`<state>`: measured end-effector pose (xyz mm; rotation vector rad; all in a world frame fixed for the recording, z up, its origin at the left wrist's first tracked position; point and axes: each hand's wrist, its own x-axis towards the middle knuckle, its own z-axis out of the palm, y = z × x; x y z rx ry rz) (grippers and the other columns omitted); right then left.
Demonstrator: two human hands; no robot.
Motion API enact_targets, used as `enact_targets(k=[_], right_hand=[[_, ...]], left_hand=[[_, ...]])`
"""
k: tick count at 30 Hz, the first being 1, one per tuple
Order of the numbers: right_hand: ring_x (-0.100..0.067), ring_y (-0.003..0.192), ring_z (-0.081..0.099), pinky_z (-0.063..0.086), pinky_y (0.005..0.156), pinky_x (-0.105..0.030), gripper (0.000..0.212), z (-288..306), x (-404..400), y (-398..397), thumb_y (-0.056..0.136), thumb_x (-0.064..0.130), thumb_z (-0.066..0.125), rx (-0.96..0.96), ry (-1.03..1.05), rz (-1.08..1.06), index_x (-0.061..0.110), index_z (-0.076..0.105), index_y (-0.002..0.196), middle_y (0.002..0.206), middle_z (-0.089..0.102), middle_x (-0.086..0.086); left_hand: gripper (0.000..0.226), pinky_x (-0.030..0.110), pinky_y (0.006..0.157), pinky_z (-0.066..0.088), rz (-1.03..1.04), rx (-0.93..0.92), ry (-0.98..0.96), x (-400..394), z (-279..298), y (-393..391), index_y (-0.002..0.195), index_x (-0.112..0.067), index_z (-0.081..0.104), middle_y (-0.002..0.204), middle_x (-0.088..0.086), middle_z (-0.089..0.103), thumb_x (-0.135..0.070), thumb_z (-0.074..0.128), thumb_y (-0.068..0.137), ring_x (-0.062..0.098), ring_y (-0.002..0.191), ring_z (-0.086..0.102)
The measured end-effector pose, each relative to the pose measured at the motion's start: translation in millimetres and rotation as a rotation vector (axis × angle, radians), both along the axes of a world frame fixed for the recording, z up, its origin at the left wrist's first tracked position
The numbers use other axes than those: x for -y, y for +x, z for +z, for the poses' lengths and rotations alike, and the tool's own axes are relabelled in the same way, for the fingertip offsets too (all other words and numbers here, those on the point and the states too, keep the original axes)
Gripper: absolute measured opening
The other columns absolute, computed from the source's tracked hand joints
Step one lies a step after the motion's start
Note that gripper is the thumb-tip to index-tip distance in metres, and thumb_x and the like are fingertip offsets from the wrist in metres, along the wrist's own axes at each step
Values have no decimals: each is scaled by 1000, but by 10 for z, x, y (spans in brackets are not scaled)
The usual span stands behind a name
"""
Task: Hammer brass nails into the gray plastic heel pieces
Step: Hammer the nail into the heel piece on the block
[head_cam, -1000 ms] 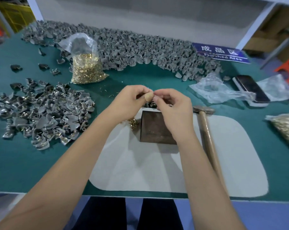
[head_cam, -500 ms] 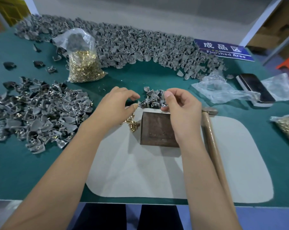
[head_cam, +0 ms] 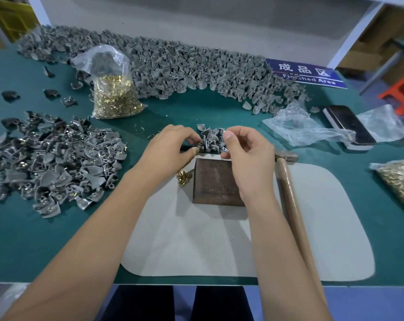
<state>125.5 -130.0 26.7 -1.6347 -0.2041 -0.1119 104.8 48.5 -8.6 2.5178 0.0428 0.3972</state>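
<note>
A small heap of gray heel pieces (head_cam: 210,140) lies just behind the rusty metal block (head_cam: 216,181) on the white mat (head_cam: 312,228). My left hand (head_cam: 170,150) reaches into the heap's left side; thumb and forefinger pinch a gray piece. My right hand (head_cam: 247,158) curls over the heap's right side, with thumb and fingertips closed round another gray piece. A few loose brass nails (head_cam: 183,176) lie left of the block. The hammer (head_cam: 293,205) lies on the mat to the right of my right hand; neither hand touches it.
A plastic bag of brass nails (head_cam: 115,98) stands at the back left, another (head_cam: 398,181) at the right edge. Heel pieces form a long pile (head_cam: 196,70) at the back and a nailed pile (head_cam: 52,163) at left. Crumpled plastic (head_cam: 300,128), a phone (head_cam: 349,126) and a blue sign (head_cam: 307,74) lie at the right.
Both hands came down from holding one piece together above the block. They moved apart, then reached into the small heap behind the block.
</note>
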Motion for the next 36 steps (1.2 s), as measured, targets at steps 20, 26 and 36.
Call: enact_targets(k=[20, 26, 36], right_hand=[[-30, 82, 70, 51, 58, -15, 14, -21, 4, -5, 96, 18, 69, 33, -12, 7, 29, 71, 89, 84, 72, 8], [-31, 81, 70, 51, 57, -15, 14, -40, 9, 7, 97, 17, 69, 39, -9, 13, 29, 71, 89, 83, 70, 9], [-15, 76, 65, 55, 63, -25, 10, -108, 3, 38, 95, 21, 69, 58, -41, 25, 29, 72, 90, 82, 71, 13]], left_hand=[[26, 35, 75, 44, -33, 7, 108, 41, -14, -135, 122, -32, 64, 84, -16, 45, -27, 63, 96, 10, 91, 40], [43, 36, 90, 46, 62, 17, 99, 29, -54, -122, 138, -30, 56, 120, -8, 58, -33, 63, 96, 15, 115, 43], [35, 33, 97, 42, 48, 44, -30, 104, 12, -103, 139, -16, 61, 110, 5, 54, -16, 52, 105, 22, 109, 47]])
